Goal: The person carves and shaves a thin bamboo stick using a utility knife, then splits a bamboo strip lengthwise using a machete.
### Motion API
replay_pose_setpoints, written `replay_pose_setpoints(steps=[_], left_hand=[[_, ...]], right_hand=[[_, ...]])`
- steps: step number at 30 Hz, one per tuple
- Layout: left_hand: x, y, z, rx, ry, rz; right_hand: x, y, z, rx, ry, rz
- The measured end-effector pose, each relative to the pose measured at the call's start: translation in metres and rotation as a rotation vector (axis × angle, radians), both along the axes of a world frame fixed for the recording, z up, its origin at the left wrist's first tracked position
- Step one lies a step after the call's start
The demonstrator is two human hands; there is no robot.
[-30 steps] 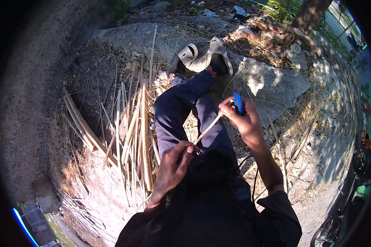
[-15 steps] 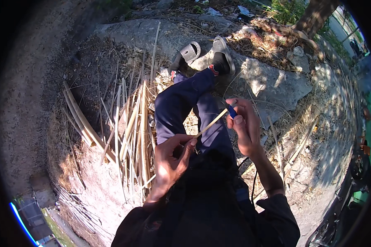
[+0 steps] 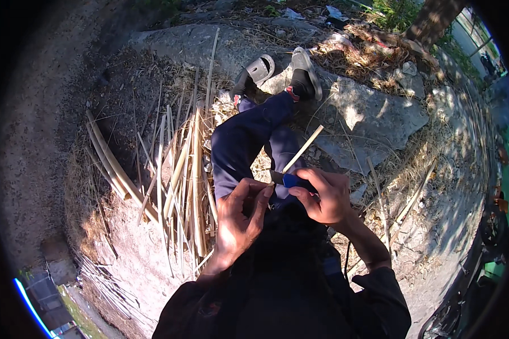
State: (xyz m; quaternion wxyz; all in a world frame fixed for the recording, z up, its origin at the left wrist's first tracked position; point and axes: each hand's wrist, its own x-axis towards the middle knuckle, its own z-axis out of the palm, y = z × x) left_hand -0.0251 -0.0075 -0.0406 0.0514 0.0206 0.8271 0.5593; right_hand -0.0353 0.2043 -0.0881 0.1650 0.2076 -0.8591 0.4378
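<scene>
Above my lap, my left hand (image 3: 240,217) pinches the near end of a thin pale strip of wood, perhaps bamboo (image 3: 303,149). The strip slants away to the upper right, over my right leg. My right hand (image 3: 325,195) is closed around a knife with a blue handle (image 3: 290,180). Its short dark blade lies against the strip, close beside my left fingertips. Part of the handle is hidden in my right fingers.
A heap of long pale strips (image 3: 195,186) lies left of my legs, with thicker curved pieces (image 3: 116,161) farther left. Large rocks (image 3: 373,121) lie ahead and to the right. More sticks (image 3: 410,209) lie on the right, and a tree trunk (image 3: 435,22) stands far right.
My right hand has drawn the knife back along the strip, from its far end to near my left hand. The strip now points a bit more steeply away.
</scene>
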Motion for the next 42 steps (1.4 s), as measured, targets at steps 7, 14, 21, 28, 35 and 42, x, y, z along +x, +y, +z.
replay_pose_setpoints(steps=[7, 14, 21, 28, 35, 42], left_hand=[[0.0, -0.001, -0.003, 0.025, -0.035, 0.026], [-0.003, 0.001, -0.005, 0.0, 0.035, 0.012], [-0.004, 0.0, -0.009, -0.032, 0.052, 0.064], [-0.011, -0.014, -0.016, -0.04, -0.004, 0.102], [0.019, -0.032, -0.032, -0.032, -0.087, 0.091], [0.007, -0.048, -0.044, -0.135, -0.071, 0.174]], right_hand=[[0.001, -0.003, 0.009, 0.033, 0.02, 0.0], [-0.003, -0.007, 0.004, 0.067, 0.038, -0.053], [-0.014, -0.008, 0.002, 0.122, 0.101, -0.061], [-0.036, -0.01, -0.01, 0.106, 0.148, -0.086], [-0.116, 0.075, -0.031, 0.04, 0.042, -0.493], [-0.071, 0.026, -0.027, -0.112, 0.02, -0.162]])
